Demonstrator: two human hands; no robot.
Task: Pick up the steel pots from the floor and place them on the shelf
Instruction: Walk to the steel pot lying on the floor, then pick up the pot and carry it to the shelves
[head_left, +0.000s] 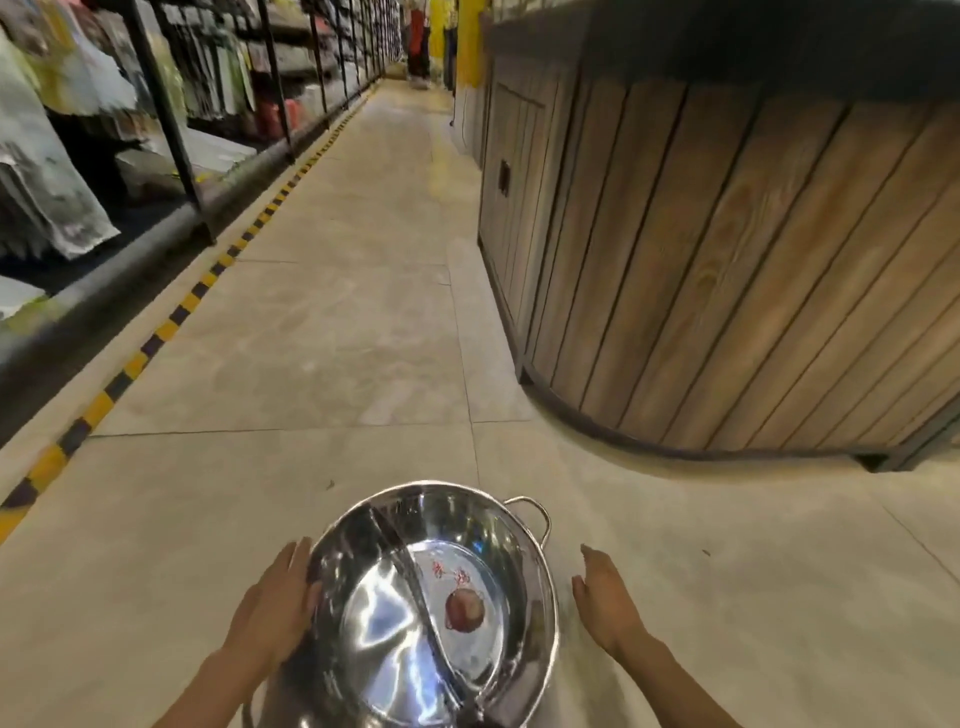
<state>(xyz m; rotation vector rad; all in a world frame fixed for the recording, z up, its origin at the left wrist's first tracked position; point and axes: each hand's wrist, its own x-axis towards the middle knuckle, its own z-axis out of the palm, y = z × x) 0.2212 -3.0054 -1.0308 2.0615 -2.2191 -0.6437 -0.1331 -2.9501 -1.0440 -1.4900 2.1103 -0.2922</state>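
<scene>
Store aisle, pale tiled floor (322, 332); hazard-stripe tape (156, 338) runs along the shelf (171, 119) well off to the left of the pot, wood-plank counter (727, 260) off to its right. The divided steel pot (431, 608) is low in view, close to me, w/ a red sticker (464, 610) inside its right half and one loop handle (532, 512) showing at the far right rim.

Left hand (275, 608) lies flat against the pot's left wall, fingers not curled, so not a real grip yet. Right hand (605, 597) is open, just beside the right rim, apart from it.

Can't tell if the pot is resting on the floor or already partly raised.

Risks, imo: polished steel is slick, so a palms-only squeeze could let it slide out or tip. Near handle is hidden. Shelf is far, so a long carry w/ a weak hold.
</scene>
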